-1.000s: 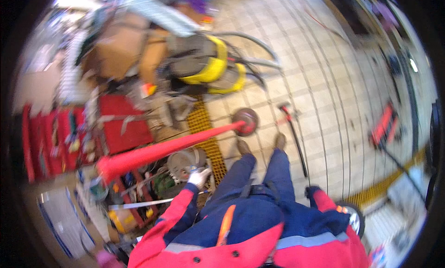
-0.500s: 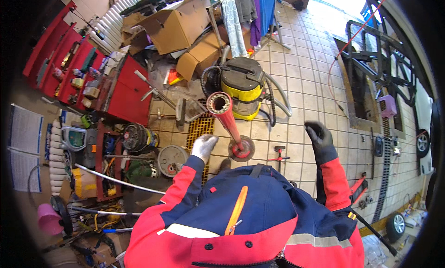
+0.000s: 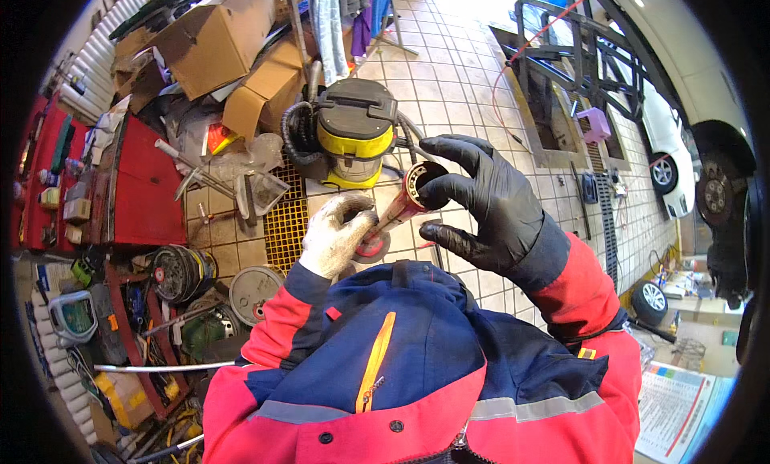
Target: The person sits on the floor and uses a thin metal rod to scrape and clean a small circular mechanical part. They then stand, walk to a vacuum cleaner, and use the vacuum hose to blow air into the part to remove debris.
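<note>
A red tube (image 3: 403,205) with an open, round upper end rises from the floor between my hands; its round red base (image 3: 374,246) is partly hidden. My right hand (image 3: 493,207), in a black glove, is at the tube's mouth with fingers bent and spread apart. One black fingertip overlaps the opening; whether it touches the rim I cannot tell. My left hand (image 3: 337,235), in a dirty white glove, is just left of the tube, fingers loosely curled with a gap between thumb and fingers. Nothing shows in it.
A yellow and black vacuum cleaner (image 3: 353,135) stands just beyond the tube. Cardboard boxes (image 3: 212,47) and a red tool cabinet (image 3: 144,183) crowd the left. A yellow floor grate (image 3: 286,219) lies left of my left hand. Farther right are a black metal frame (image 3: 561,55) and a loose wheel (image 3: 649,301).
My right hand has come in from the right to the tube's mouth. My left hand has moved closer to the tube. The view has swung right, and the tube's upper end leans more to the right.
</note>
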